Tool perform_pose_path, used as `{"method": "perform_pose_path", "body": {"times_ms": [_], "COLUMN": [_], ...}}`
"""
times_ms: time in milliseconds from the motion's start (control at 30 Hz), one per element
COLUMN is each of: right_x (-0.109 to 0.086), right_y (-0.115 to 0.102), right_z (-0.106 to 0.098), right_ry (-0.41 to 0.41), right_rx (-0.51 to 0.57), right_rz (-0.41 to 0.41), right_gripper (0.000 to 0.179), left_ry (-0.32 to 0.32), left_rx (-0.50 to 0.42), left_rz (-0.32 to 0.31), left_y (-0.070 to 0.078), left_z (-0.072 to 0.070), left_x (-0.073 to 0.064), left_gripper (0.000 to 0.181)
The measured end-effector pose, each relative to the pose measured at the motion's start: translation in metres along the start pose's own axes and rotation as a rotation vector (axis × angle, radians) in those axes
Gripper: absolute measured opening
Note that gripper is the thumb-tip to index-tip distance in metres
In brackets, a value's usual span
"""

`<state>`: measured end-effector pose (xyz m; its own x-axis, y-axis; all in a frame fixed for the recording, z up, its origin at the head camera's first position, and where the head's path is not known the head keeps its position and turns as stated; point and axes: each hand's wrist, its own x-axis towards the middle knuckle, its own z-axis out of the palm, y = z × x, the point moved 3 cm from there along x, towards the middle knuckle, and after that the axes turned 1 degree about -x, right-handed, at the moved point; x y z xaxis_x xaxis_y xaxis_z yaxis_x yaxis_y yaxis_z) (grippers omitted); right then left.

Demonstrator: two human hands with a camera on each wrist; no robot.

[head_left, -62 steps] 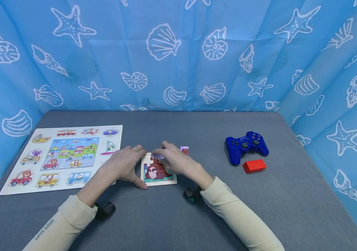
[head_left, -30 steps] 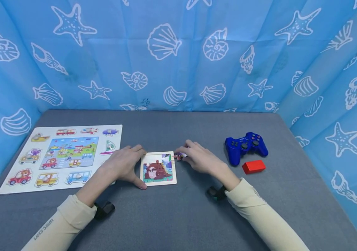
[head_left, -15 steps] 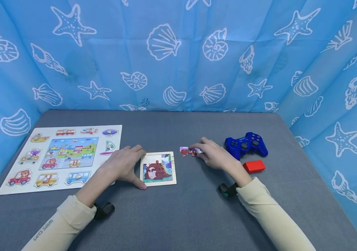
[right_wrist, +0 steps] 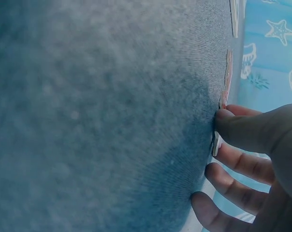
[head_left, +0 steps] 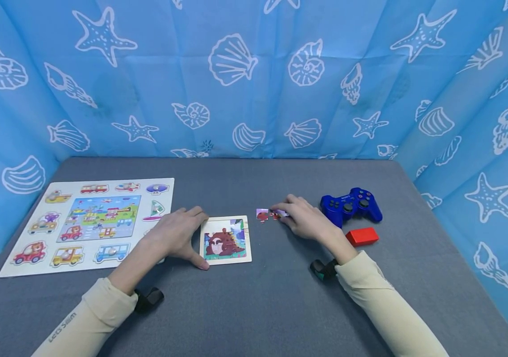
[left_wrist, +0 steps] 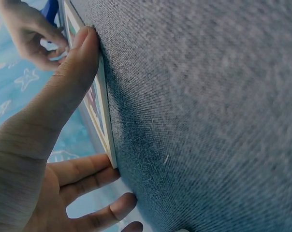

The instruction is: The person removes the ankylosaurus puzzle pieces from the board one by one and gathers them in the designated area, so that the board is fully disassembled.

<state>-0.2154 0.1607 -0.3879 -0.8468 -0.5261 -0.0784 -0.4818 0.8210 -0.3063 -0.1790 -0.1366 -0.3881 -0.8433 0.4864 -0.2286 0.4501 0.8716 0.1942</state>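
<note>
A small wooden jigsaw puzzle [head_left: 249, 243] lies on the table with a brown hedgehog-like picture partly filled in. My left hand [head_left: 175, 234] holds it at its left side, thumb at the near corner and index finger at the far one. In the left wrist view, the thumb [left_wrist: 85, 46] lies over the pale frame edge [left_wrist: 107, 128]. To the puzzle's right, my right hand [head_left: 306, 218] pinches a jigsaw piece [right_wrist: 215, 144] between thumb and fingers, down at the tabletop. Another purple-and-red piece [head_left: 262, 214] lies flat just left of those fingertips.
A large white vehicle peg puzzle [head_left: 15, 267] covers the table's left part. Right of my right hand are a blue game controller [head_left: 335, 215] and a red block [head_left: 362, 236]. A blue shell-patterned curtain [head_left: 276, 99] hangs behind and at the sides.
My right hand has left the top of the puzzle and moved right to the loose pieces, uncovering the picture. The left hand has stayed at the puzzle's left side.
</note>
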Motion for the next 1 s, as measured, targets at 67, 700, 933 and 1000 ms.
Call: {"method": "perform_pose_path", "body": {"times_ms": [67,700,933,1000], "right_x": [-0.001,-0.001,0.000,0.001], "right_y": [0.000,-0.003,-0.014,-0.018], "right_z": [0.000,-0.006,-0.011,-0.012], "right_ry": [0.005,0.047,0.080,0.082], "right_rx": [0.003,0.030,0.041,0.047], "right_rz": [-0.005,-0.003,-0.024,-0.028], "right_gripper": [0.036,0.039,0.042,0.042], "left_ry": [0.001,0.008,0.004,0.005], "left_rx": [0.003,0.020,0.017,0.017], "left_rz": [0.002,0.011,0.006,0.008], "left_y": [0.000,0.001,0.000,0.000], "left_z": [0.000,-0.001,-0.001,-0.001], "left_x": [0.000,0.000,0.000,0.001], "left_gripper": [0.111,0.111,0.111,0.111]}}
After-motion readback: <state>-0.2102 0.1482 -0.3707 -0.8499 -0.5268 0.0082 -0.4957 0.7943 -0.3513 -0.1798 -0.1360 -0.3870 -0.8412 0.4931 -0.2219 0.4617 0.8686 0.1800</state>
